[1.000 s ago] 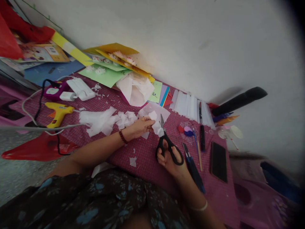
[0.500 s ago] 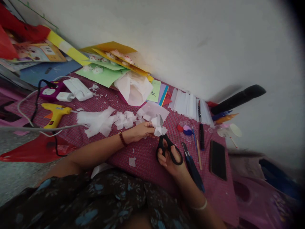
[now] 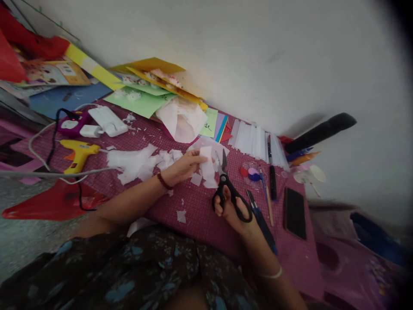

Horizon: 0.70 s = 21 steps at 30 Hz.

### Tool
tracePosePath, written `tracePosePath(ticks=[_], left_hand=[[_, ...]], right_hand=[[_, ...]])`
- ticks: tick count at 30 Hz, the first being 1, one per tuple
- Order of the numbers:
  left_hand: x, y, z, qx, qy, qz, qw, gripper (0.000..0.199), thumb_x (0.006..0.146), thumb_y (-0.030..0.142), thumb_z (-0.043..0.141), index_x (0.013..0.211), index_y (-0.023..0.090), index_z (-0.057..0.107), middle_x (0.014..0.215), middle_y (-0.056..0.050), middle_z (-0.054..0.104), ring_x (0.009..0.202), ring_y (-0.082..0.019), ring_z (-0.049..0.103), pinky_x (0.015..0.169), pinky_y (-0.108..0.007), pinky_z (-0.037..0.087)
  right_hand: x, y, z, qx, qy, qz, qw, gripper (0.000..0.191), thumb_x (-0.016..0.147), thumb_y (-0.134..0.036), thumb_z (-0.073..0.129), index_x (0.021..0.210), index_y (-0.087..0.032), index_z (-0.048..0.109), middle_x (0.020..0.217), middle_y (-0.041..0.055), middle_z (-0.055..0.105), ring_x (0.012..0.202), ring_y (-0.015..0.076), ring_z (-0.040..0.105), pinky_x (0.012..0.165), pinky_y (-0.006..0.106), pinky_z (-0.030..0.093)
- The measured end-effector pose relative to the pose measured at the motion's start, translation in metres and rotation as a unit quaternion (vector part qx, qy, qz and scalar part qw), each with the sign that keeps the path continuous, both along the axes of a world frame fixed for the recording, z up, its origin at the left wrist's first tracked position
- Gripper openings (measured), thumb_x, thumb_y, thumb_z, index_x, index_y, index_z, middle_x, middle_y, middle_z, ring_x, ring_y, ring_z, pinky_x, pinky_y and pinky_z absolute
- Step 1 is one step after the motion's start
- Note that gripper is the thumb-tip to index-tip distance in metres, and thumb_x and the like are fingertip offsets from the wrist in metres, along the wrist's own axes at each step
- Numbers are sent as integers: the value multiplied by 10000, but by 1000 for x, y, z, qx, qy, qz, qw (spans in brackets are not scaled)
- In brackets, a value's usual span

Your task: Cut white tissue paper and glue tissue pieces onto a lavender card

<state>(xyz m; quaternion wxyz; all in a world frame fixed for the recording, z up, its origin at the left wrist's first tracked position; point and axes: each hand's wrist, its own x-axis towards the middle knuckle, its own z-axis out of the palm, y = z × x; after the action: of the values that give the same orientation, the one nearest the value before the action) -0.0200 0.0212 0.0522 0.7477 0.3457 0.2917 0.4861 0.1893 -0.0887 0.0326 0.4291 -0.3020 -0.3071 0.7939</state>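
Note:
Between its fingertips my left hand [image 3: 186, 167] pinches a strip of thin white paper [image 3: 207, 160] near the table's middle. My right hand [image 3: 232, 211] has its fingers through the handle loops of black scissors [image 3: 223, 177]. The scissor blades are parted and point away from me, just right of the paper. Cut white pieces [image 3: 166, 159] and a heap of thin white sheets [image 3: 134, 162] lie left of my left hand. A small white scrap [image 3: 181, 216] rests nearer to me.
A yellow glue gun [image 3: 79, 155] and a power strip [image 3: 72, 125] with cables are at the left. Green card [image 3: 138, 103] and a white bag [image 3: 180, 118] stand behind. At right lie a utility knife [image 3: 263, 224], a black marker [image 3: 272, 183] and a phone [image 3: 294, 213].
My left hand has moved slightly back with a paper strip now stretched out upright. The scissors have shifted right, off the paper, and their blades have parted.

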Motion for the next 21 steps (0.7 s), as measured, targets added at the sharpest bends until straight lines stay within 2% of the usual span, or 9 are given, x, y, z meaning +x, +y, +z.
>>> tracePosePath(ticks=[2, 4, 8, 12, 16, 21], left_hand=[[-7, 0, 15, 6, -18, 38, 999, 270, 648, 162, 752, 895, 143, 646, 779, -9, 701, 662, -103, 635, 649, -228, 483], [-15, -4, 29, 10, -9, 50, 999, 275, 666, 131, 738, 916, 148, 623, 765, 8, 685, 662, -88, 629, 661, -214, 482], [-36, -22, 43, 20, 75, 9, 997, 369, 701, 127, 742, 1037, 157, 592, 774, 9, 684, 640, -99, 622, 630, -224, 477], [-57, -42, 44, 42, 171, -32, 984, 578, 715, 96, 729, 1262, 150, 550, 752, 23, 671, 626, -88, 583, 605, -206, 438], [-75, -53, 37, 62, 230, -94, 967, 764, 711, 86, 718, 1428, 120, 458, 624, 84, 568, 501, -51, 434, 507, -183, 314], [-90, -55, 25, 82, 238, -127, 960, 855, 730, 140, 718, 1509, 138, 366, 646, 74, 568, 517, -67, 461, 506, -192, 303]], right_hand=[[3, -3, 10, 28, -39, -14, 999, 522, 767, -618, 745, 1155, -276, 672, 901, 34, 644, 678, 173, 526, 626, 316, 416], [6, -8, 22, 70, -105, -18, 992, 503, 803, -619, 714, 1167, -276, 663, 917, 41, 635, 698, 185, 520, 658, 334, 423], [10, -18, 44, 145, -257, 44, 954, 490, 855, -599, 680, 1225, -283, 631, 938, 42, 626, 791, 203, 544, 771, 351, 441], [2, -18, 42, 148, -304, 114, 934, 561, 818, -577, 735, 1267, -268, 604, 961, 36, 609, 860, 204, 573, 834, 345, 453], [-13, -13, 30, 159, -302, 133, 930, 618, 800, -548, 763, 1315, -263, 573, 1000, 41, 618, 894, 209, 590, 855, 357, 462], [-30, -9, 29, 172, -302, 134, 928, 590, 798, -556, 754, 1288, -266, 600, 1007, 44, 654, 883, 218, 616, 856, 389, 488]])
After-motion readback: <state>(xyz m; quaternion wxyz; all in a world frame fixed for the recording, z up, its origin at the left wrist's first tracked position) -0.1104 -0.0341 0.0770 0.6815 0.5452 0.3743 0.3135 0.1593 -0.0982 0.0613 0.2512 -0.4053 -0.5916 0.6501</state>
